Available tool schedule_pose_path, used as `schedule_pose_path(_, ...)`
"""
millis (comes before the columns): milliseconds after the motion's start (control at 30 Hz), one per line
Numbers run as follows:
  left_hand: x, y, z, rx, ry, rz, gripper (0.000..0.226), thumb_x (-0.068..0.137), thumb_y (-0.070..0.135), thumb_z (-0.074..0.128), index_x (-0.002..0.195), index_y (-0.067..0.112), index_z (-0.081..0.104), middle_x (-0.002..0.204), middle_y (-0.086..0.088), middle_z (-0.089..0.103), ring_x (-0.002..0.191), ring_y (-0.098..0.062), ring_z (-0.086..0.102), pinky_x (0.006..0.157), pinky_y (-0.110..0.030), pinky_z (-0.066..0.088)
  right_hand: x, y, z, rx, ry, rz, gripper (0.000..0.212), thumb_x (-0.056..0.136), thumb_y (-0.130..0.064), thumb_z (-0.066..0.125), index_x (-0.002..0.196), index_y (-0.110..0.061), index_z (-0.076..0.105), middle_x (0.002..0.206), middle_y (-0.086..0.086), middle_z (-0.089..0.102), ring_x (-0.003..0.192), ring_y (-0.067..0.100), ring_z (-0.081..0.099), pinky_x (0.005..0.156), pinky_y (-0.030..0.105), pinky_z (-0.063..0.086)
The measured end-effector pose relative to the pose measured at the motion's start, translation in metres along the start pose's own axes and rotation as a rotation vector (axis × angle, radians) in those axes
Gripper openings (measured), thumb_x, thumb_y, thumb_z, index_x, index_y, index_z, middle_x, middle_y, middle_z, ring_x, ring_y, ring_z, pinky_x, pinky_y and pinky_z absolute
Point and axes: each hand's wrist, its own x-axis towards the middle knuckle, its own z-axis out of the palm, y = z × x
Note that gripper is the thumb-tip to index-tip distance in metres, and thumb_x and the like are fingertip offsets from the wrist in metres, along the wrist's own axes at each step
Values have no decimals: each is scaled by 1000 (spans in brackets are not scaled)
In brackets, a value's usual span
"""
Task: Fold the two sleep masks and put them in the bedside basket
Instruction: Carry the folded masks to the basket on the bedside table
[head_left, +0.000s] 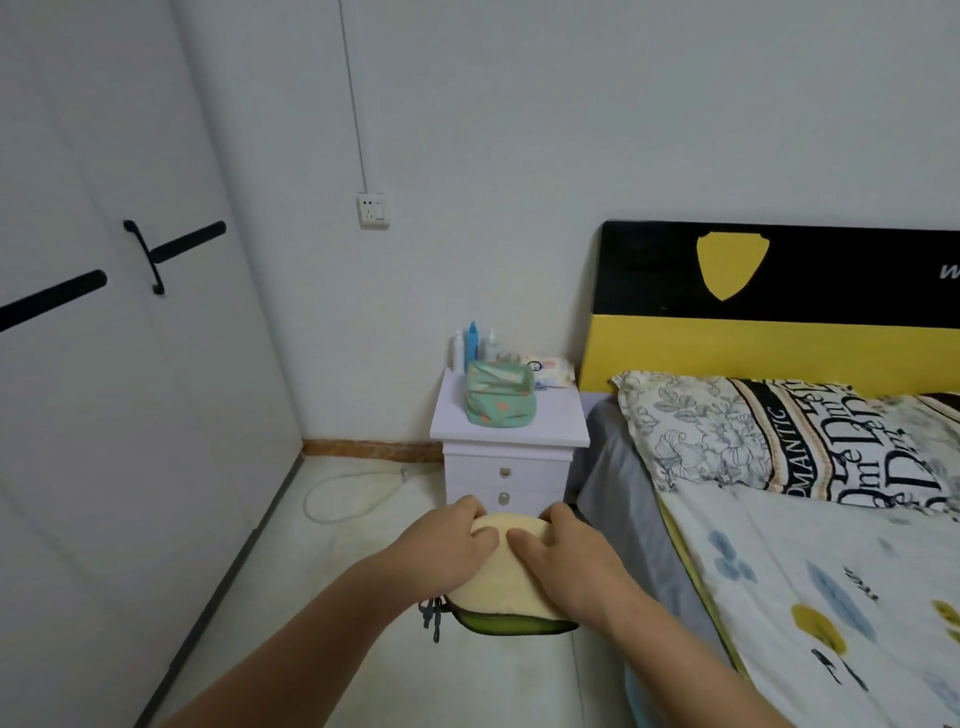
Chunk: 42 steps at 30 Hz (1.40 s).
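Beside the bed, over bare floor, we grip a folded cream sleep mask on a green one (still flat?), left hand and right hand fingers curled around them. Ahead, the basket waits near the nightstand's front edge, nothing placed yet.

Both hands cover much of the cream mask, hiding its left and right ends. A green mask beneath it shows only as a near edge. The bottles at the far side of the nightstand are too small to read. The right edge cuts off the headboard lettering, the pillow and the bed.
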Motion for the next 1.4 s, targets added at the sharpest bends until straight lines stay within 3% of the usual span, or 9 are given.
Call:
schedule_pose_path(333, 144, 2, -35, -66, 13, -27, 32, 89, 30, 38, 117, 18, 48, 118, -7, 57, 91, -18, 48, 75, -27, 36, 146, -10, -26, -32, -55, 0, 45, 91, -45, 45, 124, -14, 42, 123, 11, 57, 111, 29, 54, 87, 34, 41)
schedule_pose_path(467, 206, -8, -50, -94, -20, -26, 31, 88, 30, 39, 115, 19, 48, 112, -5, 57, 95, -19, 51, 76, -28, 36, 210, -14, -26, -15, -64, 35, 41, 90, -45, 46, 117, -14, 44, 120, 11, 58, 109, 28, 53, 81, 32, 38)
schedule_pose_path(700, 320, -26, -93, -87, -41, 8, 32, 89, 30, 40, 118, 19, 48, 120, -7, 57, 94, -17, 48, 75, -27, 34, 320, -36, -24, 3, -41, 80, 42, 91, -43, 46, 120, -13, 43, 122, 10, 58, 109, 27, 55, 82, 31, 39)
schedule_pose_path(933, 418, -27, -118, -39, -99, 58, 38, 89, 32, 40, 125, 19, 45, 128, -7, 54, 112, -21, 51, 80, -25, 36, 411, -40, -33, 33, -24, 138, 42, 92, -42, 46, 120, -11, 44, 121, 11, 58, 109, 27, 55, 82, 31, 40)
schedule_pose_path(1167, 506, -29, -125, -101, -125, 32, 38, 89, 33, 41, 124, 20, 46, 125, -6, 56, 109, -20, 52, 80, -26, 38, 501, -31, -38, 20, -41, 160, 44, 91, -42, 47, 122, -11, 44, 123, 12, 58, 111, 27, 54, 88, 31, 40)
schedule_pose_path(1267, 546, -25, -125, -107, -119, 11, 36, 89, 32, 41, 122, 20, 47, 121, -7, 58, 99, -17, 52, 77, -25, 36, 545, -21, -43, 24, -62, 150, 41, 91, -41, 47, 119, -11, 46, 120, 11, 59, 108, 26, 55, 84, 29, 39)
schedule_pose_path(1400, 600, -18, -123, -129, -129, -50, 37, 89, 31, 40, 124, 19, 46, 120, -7, 57, 102, -19, 52, 80, -26, 39, 603, -6, -51, 32, -105, 147, 34, 91, -41, 47, 112, -14, 47, 115, 9, 61, 101, 23, 57, 79, 29, 39)
